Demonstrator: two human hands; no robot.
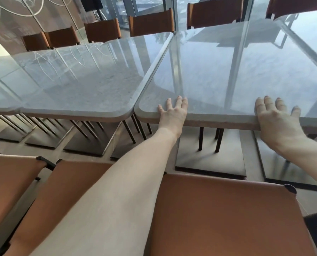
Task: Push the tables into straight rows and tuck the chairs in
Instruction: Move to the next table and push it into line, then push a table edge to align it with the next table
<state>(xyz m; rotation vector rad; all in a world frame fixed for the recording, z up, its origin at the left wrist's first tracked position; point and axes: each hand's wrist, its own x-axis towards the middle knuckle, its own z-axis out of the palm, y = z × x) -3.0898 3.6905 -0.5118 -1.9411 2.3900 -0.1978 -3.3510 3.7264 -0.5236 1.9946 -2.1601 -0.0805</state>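
Note:
A square grey stone-topped table (227,71) stands in front of me. My left hand (173,113) lies over its near edge by the left corner, fingers straight on the top. My right hand (277,117) lies over the same edge further right, fingers flat on the surface, thumb hidden below the rim. A second grey table (91,84) stands right beside it on the left, its near edge set slightly farther back, with a narrow seam between them. Under my arms a brown leather chair (227,215) faces the table, pulled out from it.
Two more brown chairs (12,182) stand pulled out at the lower left. Several brown chair backs (151,22) line the far side of the tables before glass windows. Dark square pedestal bases (211,159) sit on the floor beneath. Another table (316,37) adjoins on the right.

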